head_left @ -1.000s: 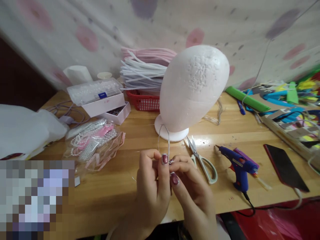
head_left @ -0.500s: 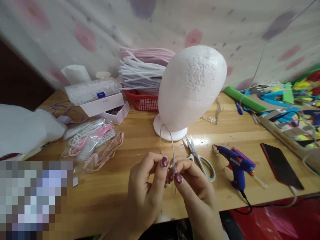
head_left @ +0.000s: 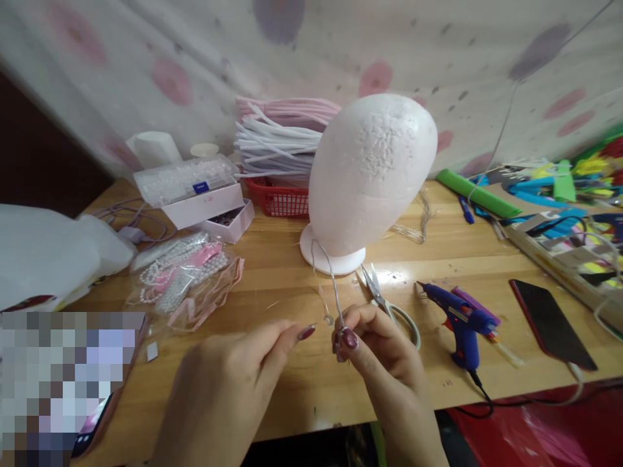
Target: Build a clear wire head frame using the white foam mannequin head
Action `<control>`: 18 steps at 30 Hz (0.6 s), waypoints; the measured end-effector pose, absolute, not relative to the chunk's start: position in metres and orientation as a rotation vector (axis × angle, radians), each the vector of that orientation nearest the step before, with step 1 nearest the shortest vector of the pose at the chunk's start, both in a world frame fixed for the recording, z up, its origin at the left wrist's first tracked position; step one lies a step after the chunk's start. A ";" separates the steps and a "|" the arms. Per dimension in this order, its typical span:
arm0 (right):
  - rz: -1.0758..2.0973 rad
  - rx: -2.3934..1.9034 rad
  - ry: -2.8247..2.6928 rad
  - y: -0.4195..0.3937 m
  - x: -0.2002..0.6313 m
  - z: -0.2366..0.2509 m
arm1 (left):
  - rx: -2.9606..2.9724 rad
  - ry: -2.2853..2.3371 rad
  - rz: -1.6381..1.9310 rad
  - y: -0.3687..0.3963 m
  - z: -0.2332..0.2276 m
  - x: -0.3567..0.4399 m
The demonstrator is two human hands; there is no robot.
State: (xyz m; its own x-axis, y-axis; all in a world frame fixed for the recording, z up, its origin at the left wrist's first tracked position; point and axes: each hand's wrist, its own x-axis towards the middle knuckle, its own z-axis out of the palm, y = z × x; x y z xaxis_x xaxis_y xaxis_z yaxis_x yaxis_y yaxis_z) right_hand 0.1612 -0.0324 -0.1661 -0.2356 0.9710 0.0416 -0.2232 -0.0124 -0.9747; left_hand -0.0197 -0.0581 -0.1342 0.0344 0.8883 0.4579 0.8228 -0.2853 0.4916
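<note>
A wooden table [head_left: 272,285] carries everything. On it a white foam head [head_left: 372,175] stands on its round base, tilted, with a rough pitted patch near the top. Behind the head, white and pink strips [head_left: 277,133] are heaped on a red basket [head_left: 277,198]. At left lies a clear bag of pearls [head_left: 187,275], with a bead box [head_left: 187,181] behind it. At right lie a blue glue gun [head_left: 460,321] and, just beside the right hand, scissors [head_left: 389,305].

The right hand [head_left: 374,340] has its fingertips pinched shut on a thin silver wire [head_left: 331,285]. The wire rises from the pinch in a narrow loop, bends over in front of the head's base, and comes down to a small curled free end between the two hands. It is fine, shiny and slightly kinked. The left hand [head_left: 233,383] lies just beside that end, fingers loosely extended and holding nothing.
</note>
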 end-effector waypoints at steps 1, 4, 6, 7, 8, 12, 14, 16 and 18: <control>1.467 -0.907 -1.226 -0.032 0.161 -0.165 | 2.258 1.858 1.075 -0.058 -0.132 -0.023; 1.487 -0.884 -1.243 -0.029 0.160 -0.161 | 2.330 1.791 1.061 -0.053 -0.128 -0.026; 1.516 -0.855 -1.236 -0.027 0.160 -0.160 | 2.194 1.612 1.101 -0.047 -0.128 -0.023; 1.531 -0.843 -1.230 -0.026 0.161 -0.160 | 2.075 1.512 1.102 -0.045 -0.130 -0.021; 1.547 -0.832 -1.227 -0.024 0.161 -0.160 | 1.938 1.423 1.084 -0.043 -0.132 -0.018; 1.569 -0.827 -1.232 -0.020 0.167 -0.161 | 1.383 1.197 1.010 -0.042 -0.139 -0.010; 1.558 -0.847 -1.257 -0.018 0.169 -0.159 | 1.185 1.107 0.999 -0.042 -0.139 -0.009; 1.545 -0.862 -1.292 -0.016 0.171 -0.156 | 1.072 1.029 1.006 -0.041 -0.136 -0.008; 1.530 -0.866 -1.312 -0.015 0.171 -0.152 | 0.999 0.980 1.050 -0.039 -0.134 -0.007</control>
